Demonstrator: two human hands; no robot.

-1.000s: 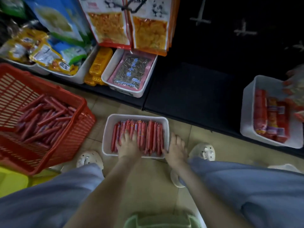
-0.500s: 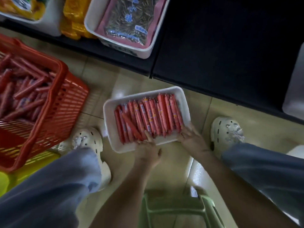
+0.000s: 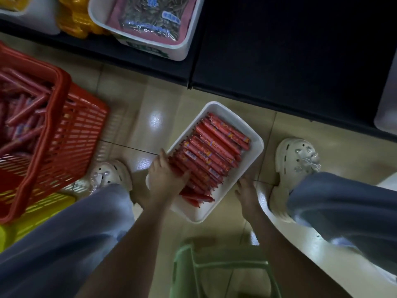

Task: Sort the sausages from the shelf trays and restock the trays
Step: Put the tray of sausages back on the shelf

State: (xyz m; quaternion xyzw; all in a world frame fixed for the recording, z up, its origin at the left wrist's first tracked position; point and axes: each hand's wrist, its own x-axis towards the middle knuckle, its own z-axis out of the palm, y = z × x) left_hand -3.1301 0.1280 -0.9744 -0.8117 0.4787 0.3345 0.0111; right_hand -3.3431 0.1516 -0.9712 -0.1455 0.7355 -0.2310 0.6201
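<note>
A white tray filled with red wrapped sausages is low over the tiled floor between my feet, turned diagonally. My left hand grips its near left corner, with the thumb lying across the sausage ends. Fingers of my right hand curl on the tray's near right edge. A red plastic basket on the left holds a loose pile of more sausages.
The black bottom shelf runs across the top, carrying a white tray of seed packets and yellow packs. Another white tray shows at the right edge. A green stool stands below me, and my white clogs flank the tray.
The sausage tray has come off its spot on the floor and been turned clockwise to a diagonal. Both hands shifted from its front edge to its near corners, and my view tilted down.
</note>
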